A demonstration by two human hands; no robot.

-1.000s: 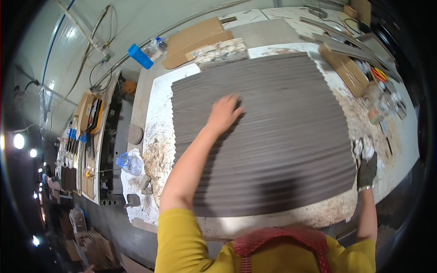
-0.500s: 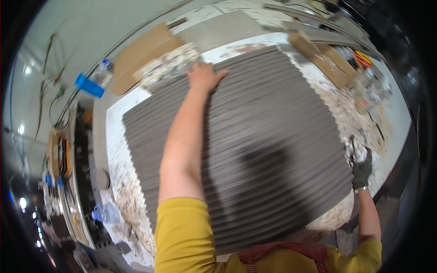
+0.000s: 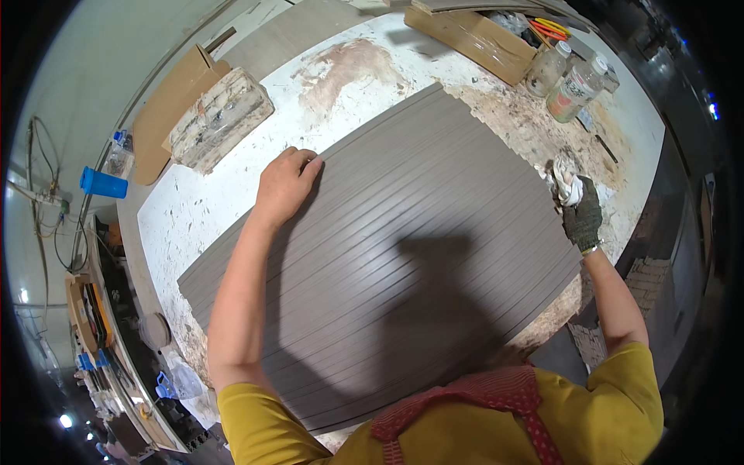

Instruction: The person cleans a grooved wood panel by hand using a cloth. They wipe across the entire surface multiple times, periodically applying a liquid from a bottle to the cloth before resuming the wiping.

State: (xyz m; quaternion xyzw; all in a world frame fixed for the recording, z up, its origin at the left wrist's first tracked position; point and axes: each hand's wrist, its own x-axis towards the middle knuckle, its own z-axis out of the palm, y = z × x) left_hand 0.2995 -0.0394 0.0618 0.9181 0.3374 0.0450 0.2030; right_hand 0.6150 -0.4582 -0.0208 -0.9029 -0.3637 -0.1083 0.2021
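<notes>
A large grey-brown panel [image 3: 372, 256] with parallel grooves lies in front of me, throwing back a bright glare and bearing my shadow. My bare left hand [image 3: 285, 184] is at its far left edge, fingers curled over the rim and thumb toward the surface. By the panel's right edge, my right hand [image 3: 583, 217] wears a dark glove and is closed on a crumpled white rag [image 3: 568, 180]. The rag is smudged with dark stains. The fingertips of the gloved hand are partly hidden by it.
A stained white worktable [image 3: 349, 101] carries the panel. Beyond it stand a paint-crusted block [image 3: 221, 120], a cardboard box [image 3: 469, 43] and two bottles [image 3: 577, 89]. At left are a blue cup [image 3: 103, 183] and a clear plastic jug [image 3: 180, 381].
The panel's far edge now sits nearer to me, baring more tabletop behind it. My left hand has come closer, its spread fingers now curled. The right hand still holds the rag.
</notes>
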